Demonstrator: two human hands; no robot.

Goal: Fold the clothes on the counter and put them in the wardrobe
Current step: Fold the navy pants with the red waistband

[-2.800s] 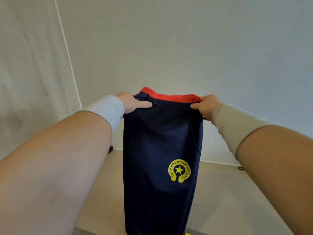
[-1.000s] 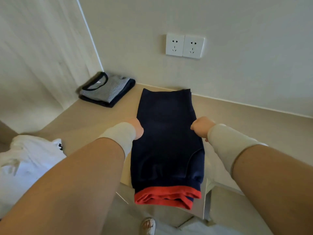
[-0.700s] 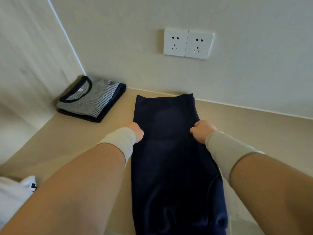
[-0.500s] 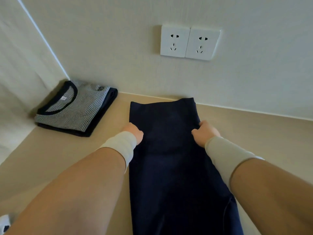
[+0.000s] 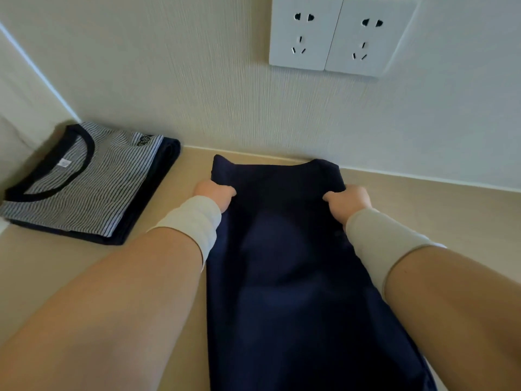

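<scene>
My left hand (image 5: 215,194) pinches the left edge of the navy trousers (image 5: 284,249), thumb lying on top of the cloth and the other fingers tucked under the fold, just left of the frame's centre. My right hand (image 5: 348,200) does the same on the right edge, thumb pressed onto the fabric and the remaining fingers curled round the side, a little right of centre. Both wrists wear pale cuffs, the left cuff (image 5: 190,221) whiter, the right cuff (image 5: 379,241) more beige, and my bare forearms run down to the lower corners of the frame. Between my hands the trousers lie lengthwise on the beige desk (image 5: 423,210), folded into a long dark strip whose far end bunches up slightly against the foot of the wall (image 5: 197,94), with its two far corners lifted a little; the near end runs out past the bottom edge of the frame, so I cannot tell how it finishes. To the left of centre, well apart from the trousers, a folded striped shirt (image 5: 93,179) with a dark collar sits flat on the desk in the corner where the wall meets a side panel (image 5: 25,108). In the upper right of the frame two white wall sockets (image 5: 335,35) sit side by side, touching, above the trousers.
</scene>
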